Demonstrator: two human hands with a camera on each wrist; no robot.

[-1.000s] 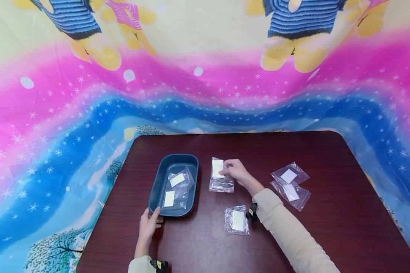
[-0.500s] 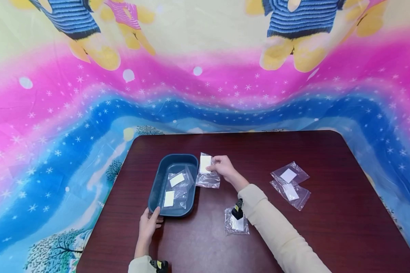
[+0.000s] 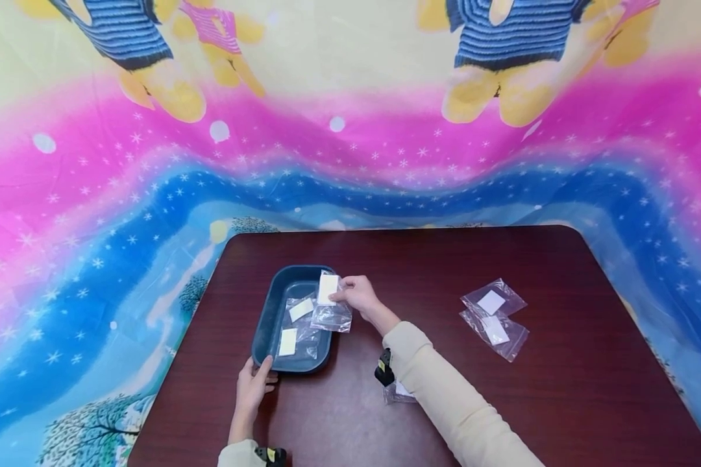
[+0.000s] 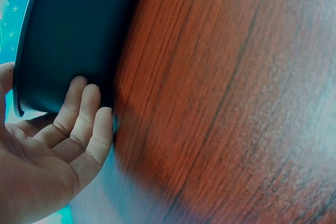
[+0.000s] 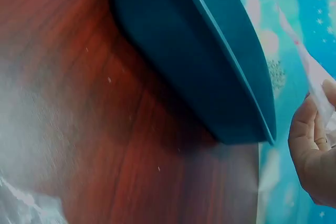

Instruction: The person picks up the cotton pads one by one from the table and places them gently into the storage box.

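A dark blue tray [image 3: 269, 324] sits on the brown table [image 3: 502, 402] with two clear bags [image 3: 299, 324] holding white pads inside it. My right hand [image 3: 355, 295] pinches another clear bag with a white pad [image 3: 329, 299] over the tray's right rim. My left hand [image 3: 254, 383] holds the tray's near edge, thumb on the rim and fingers [image 4: 86, 114] against its outer wall [image 4: 79, 40]. The right wrist view shows the tray [image 5: 210, 77] from the side and my right hand [image 5: 312, 150] with the bag [image 5: 312, 77].
Two more clear bags with white pads [image 3: 493, 318] lie overlapping at the table's right. Another bag [image 3: 398, 391] lies near the front, mostly hidden under my right sleeve [image 3: 444, 402]. A colourful printed cloth [image 3: 350, 130] hangs behind the table.
My right hand has carried the bag leftward from the middle of the table to above the tray's right rim. The left hand has stayed on the tray.
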